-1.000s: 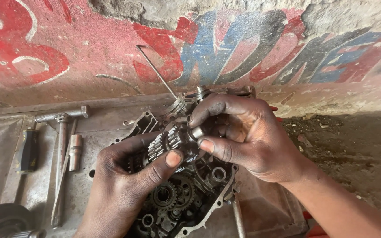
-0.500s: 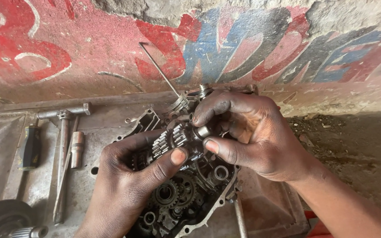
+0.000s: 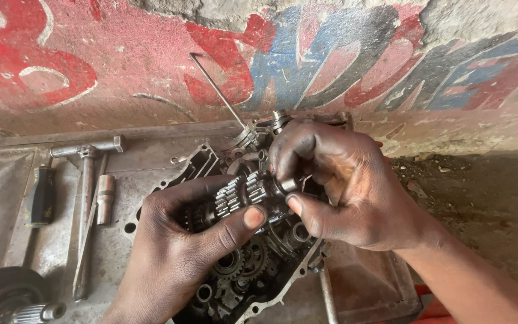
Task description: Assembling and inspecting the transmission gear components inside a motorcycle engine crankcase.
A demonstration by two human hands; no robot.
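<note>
Left hand [image 3: 175, 240]: closed around the gear shaft [image 3: 241, 198] above the crankcase [image 3: 253, 270]; keep it level.
Right hand [image 3: 343, 186]: fingertips pinch the shaft's end; guide it straight.

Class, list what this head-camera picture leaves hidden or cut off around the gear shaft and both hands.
- Gear shaft: its left end is hidden under the left hand.
- Engine case: the middle is covered by both hands; the bottom edge cuts it off.
- Right hand: its palm faces away.
- Round part: cut off by the lower left corner.
</note>
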